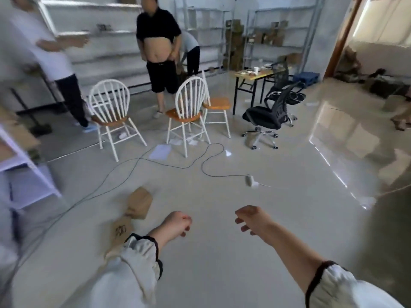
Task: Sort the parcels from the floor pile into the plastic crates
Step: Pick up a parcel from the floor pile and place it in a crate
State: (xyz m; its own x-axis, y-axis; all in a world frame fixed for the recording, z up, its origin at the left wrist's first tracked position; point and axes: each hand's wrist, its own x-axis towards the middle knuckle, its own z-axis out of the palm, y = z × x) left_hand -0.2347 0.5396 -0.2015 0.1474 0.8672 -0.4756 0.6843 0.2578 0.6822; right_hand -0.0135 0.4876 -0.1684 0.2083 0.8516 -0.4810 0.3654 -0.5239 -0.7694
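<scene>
Reaching: both arms stretch forward over the grey floor, with pale dark-cuffed sleeves ending at the forearms.
Left hand: fingers curled in to a loose fist, gripping nothing.
Right hand: fingers loosely bent and apart, holding nothing.
Parcels: two brown paper ones lie on the floor just left of the left forearm. The farther parcel touches the nearer parcel, which bears black handwriting too blurred to read.
Cable: dark, snaking over the floor from the left to a white plug block ahead of the hands.
Chairs: three white spindle-back chairs with orange seats stand beyond the cable. Black office chairs are to their right, beside a wooden table.
People: a person in black stands behind the chairs, and a person in a white top is at far left.
Shelving: metal racks along the back wall — brown boxes on some levels.
</scene>
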